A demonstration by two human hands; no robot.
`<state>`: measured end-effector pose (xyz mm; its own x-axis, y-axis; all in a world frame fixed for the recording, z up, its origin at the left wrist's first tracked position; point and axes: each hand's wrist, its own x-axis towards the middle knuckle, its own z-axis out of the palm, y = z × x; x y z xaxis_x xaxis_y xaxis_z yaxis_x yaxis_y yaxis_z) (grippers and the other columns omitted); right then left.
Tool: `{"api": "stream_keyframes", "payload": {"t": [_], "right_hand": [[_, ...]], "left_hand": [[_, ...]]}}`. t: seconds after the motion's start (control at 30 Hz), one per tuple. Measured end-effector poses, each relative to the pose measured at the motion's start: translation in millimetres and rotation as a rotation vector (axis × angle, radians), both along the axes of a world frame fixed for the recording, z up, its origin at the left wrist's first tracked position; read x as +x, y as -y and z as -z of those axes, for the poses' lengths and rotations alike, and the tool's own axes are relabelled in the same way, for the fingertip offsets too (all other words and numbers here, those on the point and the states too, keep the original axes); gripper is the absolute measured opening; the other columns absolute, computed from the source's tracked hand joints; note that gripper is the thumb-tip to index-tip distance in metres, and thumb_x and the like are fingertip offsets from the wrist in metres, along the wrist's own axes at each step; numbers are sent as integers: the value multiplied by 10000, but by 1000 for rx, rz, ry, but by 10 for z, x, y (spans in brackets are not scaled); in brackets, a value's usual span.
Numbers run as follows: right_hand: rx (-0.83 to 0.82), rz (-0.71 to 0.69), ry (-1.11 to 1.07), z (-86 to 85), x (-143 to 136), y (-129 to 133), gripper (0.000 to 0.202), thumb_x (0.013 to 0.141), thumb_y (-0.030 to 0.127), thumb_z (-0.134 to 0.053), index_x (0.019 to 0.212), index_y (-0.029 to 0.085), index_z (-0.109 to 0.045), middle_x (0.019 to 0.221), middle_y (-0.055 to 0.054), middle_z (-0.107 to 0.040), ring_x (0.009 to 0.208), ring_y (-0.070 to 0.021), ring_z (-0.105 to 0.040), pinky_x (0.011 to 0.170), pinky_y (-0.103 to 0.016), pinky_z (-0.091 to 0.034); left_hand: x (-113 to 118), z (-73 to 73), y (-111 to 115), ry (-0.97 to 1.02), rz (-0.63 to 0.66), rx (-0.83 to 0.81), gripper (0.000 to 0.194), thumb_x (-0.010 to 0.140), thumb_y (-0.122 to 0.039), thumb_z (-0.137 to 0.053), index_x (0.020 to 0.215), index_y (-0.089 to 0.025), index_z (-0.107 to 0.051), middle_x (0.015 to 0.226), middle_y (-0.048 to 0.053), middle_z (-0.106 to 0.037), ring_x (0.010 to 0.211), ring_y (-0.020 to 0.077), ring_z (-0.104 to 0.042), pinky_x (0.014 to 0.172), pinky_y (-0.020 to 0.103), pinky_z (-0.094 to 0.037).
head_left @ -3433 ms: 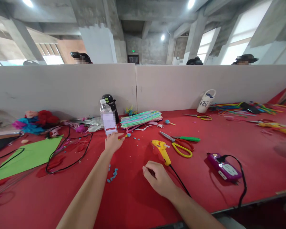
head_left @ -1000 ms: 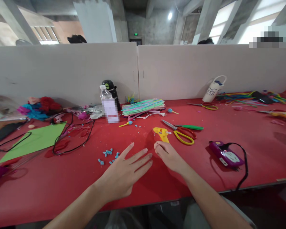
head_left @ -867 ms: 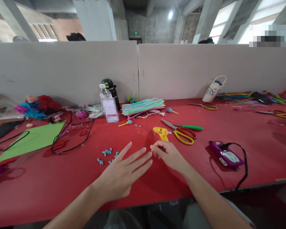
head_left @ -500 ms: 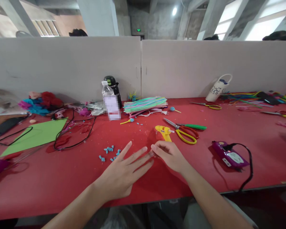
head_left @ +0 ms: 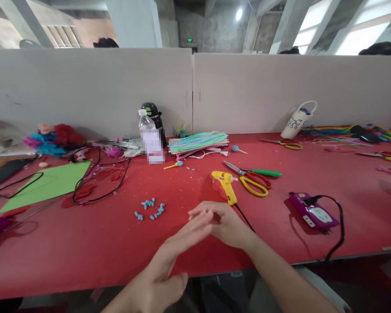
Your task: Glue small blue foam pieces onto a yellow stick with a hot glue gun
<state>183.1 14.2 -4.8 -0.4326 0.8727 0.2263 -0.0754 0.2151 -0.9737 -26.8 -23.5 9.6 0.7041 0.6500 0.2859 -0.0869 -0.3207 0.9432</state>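
Note:
My left hand (head_left: 172,256) is turned edge-on, its fingers stretched out together and its thumb apart, holding nothing. Just behind its fingertips, my right hand (head_left: 230,228) is loosely curved, with a gap between thumb and fingers. Part of it is hidden by the left fingers, and I cannot tell whether the hands touch. A yellow hot glue gun (head_left: 226,184) lies beyond my right hand, its black cord running under the right forearm. Left of the hands, several small light-blue pieces (head_left: 150,208) are scattered on the red table (head_left: 111,243).
Scissors with red and yellow handles (head_left: 254,184) overlap a green-handled tool (head_left: 270,173). Pastel pipe cleaners (head_left: 198,143) lie by the partition, near a plastic bottle (head_left: 146,121). A purple power box (head_left: 313,211) with a black cord sits right; green paper (head_left: 48,182) lies left.
My right fingers have let go of a left fingertip. The left hand has rolled edge-on and moved lower; the right has shifted slightly down, uncovering the glue gun's handle and cord.

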Motion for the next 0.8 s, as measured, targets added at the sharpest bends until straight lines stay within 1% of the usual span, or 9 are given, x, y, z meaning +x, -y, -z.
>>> {"api": "stream_keyframes", "payload": {"t": [0.1, 0.2, 0.27, 0.33, 0.4, 0.47, 0.57, 0.7, 0.8], "right_hand": [[0, 85, 119, -1, -19, 5, 154, 901, 322, -666, 858, 180, -709, 791, -15, -676, 751, -140, -619, 694, -251, -484], [-34, 179, 214, 17, 5, -16, 262, 963, 385, -566, 816, 180, -636, 660, 32, -567, 607, -102, -518, 580, -225, -414], [-28, 277, 276, 11, 31, -27, 371, 974, 427, -535, 705, 177, -585, 562, 56, -463, 525, -88, -432, 518, -224, -349], [-6, 300, 284, -17, 47, -23, 421, 971, 437, -539, 646, 173, -580, 544, 49, -469, 531, -91, -454, 528, -226, -359], [40, 206, 231, -54, 41, -3, 315, 946, 404, -595, 750, 170, -673, 716, 0, -635, 693, -121, -589, 650, -234, -447], [60, 28, 195, -79, 10, 26, 188, 892, 360, -683, 944, 189, -739, 945, -38, -713, 869, -156, -649, 780, -260, -486], [23, -87, 190, -66, -72, 62, 174, 838, 319, -748, 960, 198, -775, 921, -43, -739, 850, -166, -671, 781, -269, -502], [-31, -33, 123, -5, -139, 61, 157, 869, 313, -702, 831, 176, -769, 840, -49, -745, 781, -164, -673, 716, -263, -504], [27, 163, 196, 13, -75, 28, 226, 905, 342, -649, 772, 174, -721, 768, -30, -708, 726, -153, -633, 668, -257, -468]], "left_hand": [[48, 32, -19, 425, -73, -314, 712, 862, -438, -571, 1532, -304, -372, 1645, 47, -246, 1531, 357, -64, 1209, 593, -163], [73, -39, -66, 610, -56, -508, 788, 849, -483, -574, 1562, -313, -287, 1660, 53, -196, 1536, 350, -5, 1165, 637, -239], [65, -87, -83, 647, -31, -565, 812, 844, -461, -572, 1574, -324, -242, 1665, 46, -173, 1538, 340, 2, 1158, 647, -241], [44, -106, -84, 657, -16, -595, 813, 850, -477, -550, 1578, -329, -222, 1667, 44, -164, 1539, 339, -8, 1158, 648, -232], [22, -101, -79, 656, -1, -604, 802, 860, -515, -522, 1579, -326, -220, 1668, 51, -162, 1537, 347, -25, 1155, 646, -236], [7, -91, -77, 655, 7, -606, 789, 872, -542, -491, 1579, -323, -218, 1668, 60, -161, 1535, 353, -35, 1144, 644, -251], [0, -89, -87, 668, 14, -622, 778, 887, -556, -457, 1583, -321, -199, 1669, 66, -156, 1536, 345, -27, 1135, 630, -267], [-2, -101, -114, 705, 31, -682, 771, 894, -565, -431, 1584, -328, -180, 1669, 60, -156, 1540, 322, -17, 1150, 608, -252], [-29, -117, -138, 751, 25, -761, 760, 906, -612, -360, 1585, -336, -162, 1666, 61, -167, 1540, 325, 8, 1146, 661, -212]]}}
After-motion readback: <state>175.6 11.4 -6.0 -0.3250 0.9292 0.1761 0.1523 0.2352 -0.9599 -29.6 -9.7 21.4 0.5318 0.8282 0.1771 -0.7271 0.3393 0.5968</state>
